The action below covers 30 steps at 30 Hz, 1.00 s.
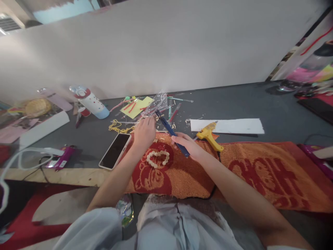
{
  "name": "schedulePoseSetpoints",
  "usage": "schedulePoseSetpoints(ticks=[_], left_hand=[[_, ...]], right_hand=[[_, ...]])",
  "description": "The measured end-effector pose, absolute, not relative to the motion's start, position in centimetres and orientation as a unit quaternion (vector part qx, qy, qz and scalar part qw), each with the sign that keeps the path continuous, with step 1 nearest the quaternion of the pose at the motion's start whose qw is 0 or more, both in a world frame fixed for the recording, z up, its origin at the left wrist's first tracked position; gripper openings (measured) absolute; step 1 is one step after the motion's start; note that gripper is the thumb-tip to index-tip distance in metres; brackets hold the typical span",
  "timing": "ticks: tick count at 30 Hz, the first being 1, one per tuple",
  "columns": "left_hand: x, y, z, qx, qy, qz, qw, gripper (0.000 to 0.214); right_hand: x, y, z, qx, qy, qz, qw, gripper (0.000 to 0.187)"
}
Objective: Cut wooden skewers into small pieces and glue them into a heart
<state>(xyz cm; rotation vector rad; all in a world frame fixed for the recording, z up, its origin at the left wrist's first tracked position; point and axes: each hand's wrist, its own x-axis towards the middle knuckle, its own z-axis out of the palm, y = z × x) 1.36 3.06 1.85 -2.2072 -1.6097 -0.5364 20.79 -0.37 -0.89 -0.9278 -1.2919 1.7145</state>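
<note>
My right hand point(186, 144) is closed around a long, slim blue tool point(171, 131) with a dark tip, which looks like a utility knife. The tool slants up and left, its tip beside my left hand point(145, 131). My left fingers are pinched together at a small pale stick point(159, 117) by that tip; the exact grip is partly hidden. Below the hands, a heart-shaped outline of small pale pieces point(158, 158) lies on the orange and red towel point(192, 177). Small cut bits are scattered around it.
A yellow glue gun point(210, 135) rests near a white strip point(234, 125) at right. To the left are a phone point(115, 151), yellow string point(118, 126) and a spotted bottle point(91, 103). Behind the hands lie yellow paper point(135, 108) and crumpled clear plastic point(158, 103).
</note>
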Motion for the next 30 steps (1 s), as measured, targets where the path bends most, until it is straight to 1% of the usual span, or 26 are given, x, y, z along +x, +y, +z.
schedulePoseSetpoints(ticks=[2,4,7,11,16,24,30], left_hand=[[1.1,2.9,2.0,-0.779,-0.577,-0.15,0.191,0.033],[0.9,2.7,2.0,-0.777,-0.579,-0.136,0.207,0.033],[0.7,2.5,1.9,-0.778,-0.575,-0.134,0.215,0.031],[0.6,2.5,1.5,-0.779,-0.576,-0.142,0.203,0.031],[0.2,2.6,1.0,-0.776,-0.573,-0.178,0.196,0.032],[-0.4,3.1,-0.3,-0.772,-0.571,-0.239,0.141,0.021],[-0.7,3.4,-1.1,-0.77,-0.547,-0.306,0.117,0.016]], right_hand=[[20.8,-0.3,-1.1,-0.371,-0.508,0.68,0.377,0.04],[20.8,-0.3,-1.1,-0.377,-0.508,0.683,0.364,0.043],[21.0,-0.3,-0.8,-0.375,-0.513,0.692,0.344,0.047],[21.5,-0.1,-0.3,-0.336,-0.531,0.709,0.32,0.048],[21.8,0.0,-0.1,-0.306,-0.562,0.704,0.308,0.044],[21.6,-0.2,-0.5,-0.323,-0.619,0.638,0.325,0.033],[21.8,-0.4,-0.7,-0.361,-0.621,0.621,0.314,0.042]])
